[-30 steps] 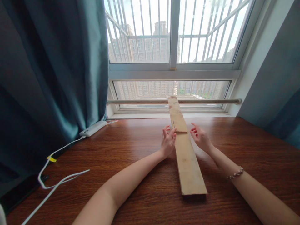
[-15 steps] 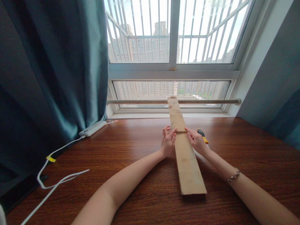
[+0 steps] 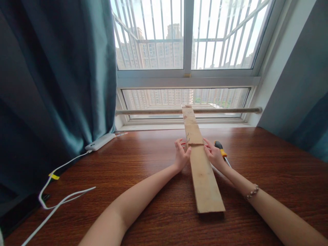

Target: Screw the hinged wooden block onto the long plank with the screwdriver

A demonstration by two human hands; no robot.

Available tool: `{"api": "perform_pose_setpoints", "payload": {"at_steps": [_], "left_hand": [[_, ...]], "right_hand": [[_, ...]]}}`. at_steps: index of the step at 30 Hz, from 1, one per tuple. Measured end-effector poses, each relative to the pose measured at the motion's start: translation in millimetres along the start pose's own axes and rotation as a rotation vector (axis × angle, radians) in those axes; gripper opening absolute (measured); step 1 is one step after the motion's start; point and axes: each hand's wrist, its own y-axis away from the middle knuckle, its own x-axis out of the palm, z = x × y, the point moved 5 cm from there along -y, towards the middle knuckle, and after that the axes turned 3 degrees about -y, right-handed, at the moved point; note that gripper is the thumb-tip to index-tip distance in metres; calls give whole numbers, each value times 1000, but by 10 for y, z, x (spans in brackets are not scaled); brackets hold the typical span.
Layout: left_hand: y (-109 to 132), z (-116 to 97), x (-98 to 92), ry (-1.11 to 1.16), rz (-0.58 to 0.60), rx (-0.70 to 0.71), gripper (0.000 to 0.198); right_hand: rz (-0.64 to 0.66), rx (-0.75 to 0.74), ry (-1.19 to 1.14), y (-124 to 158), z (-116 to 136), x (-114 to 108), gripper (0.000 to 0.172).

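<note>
A long pale wooden plank [image 3: 205, 184] runs from the near part of the brown table [image 3: 269, 171] up to a rail [image 3: 153, 111] under the window. A seam with small nails crosses it about midway. My left hand [image 3: 181, 156] is at the plank's left edge beside the seam, fingers apart and thumb against the wood. My right hand [image 3: 214, 154] is at the right edge, fingertips resting on the plank by the seam. A screwdriver [image 3: 220, 147] with a black and yellow handle lies on the table just behind my right hand.
A white flat device [image 3: 99, 141] lies at the table's back left, with a white cable [image 3: 61, 201] trailing off the left edge. Dark teal curtains hang at the left [image 3: 51, 85] and right [image 3: 302, 85]. The barred window is straight ahead.
My right hand has moved left onto the plank's right edge, uncovering the screwdriver behind it. My left hand's fingers have lifted off slightly, the thumb staying at the edge.
</note>
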Motion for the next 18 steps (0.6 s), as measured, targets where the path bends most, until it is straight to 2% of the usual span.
{"api": "perform_pose_setpoints", "payload": {"at_steps": [3,6,10,13,15,18], "left_hand": [[-10,100,82,188,94,-154,37],[-19,122,122,319,129,-234,35],[-35,79,113,360,110,-272,34],[-22,80,101,413,60,-379,35],[8,82,110,470,49,-468,38],[57,48,134,569,60,-548,40]], "right_hand": [[-38,92,-31,-8,-84,9,56],[-42,183,-158,-5,-90,42,45],[77,326,-477,59,19,169,39],[125,428,-664,121,82,252,34],[93,458,-670,142,78,263,30],[23,433,-554,139,40,225,31]]}}
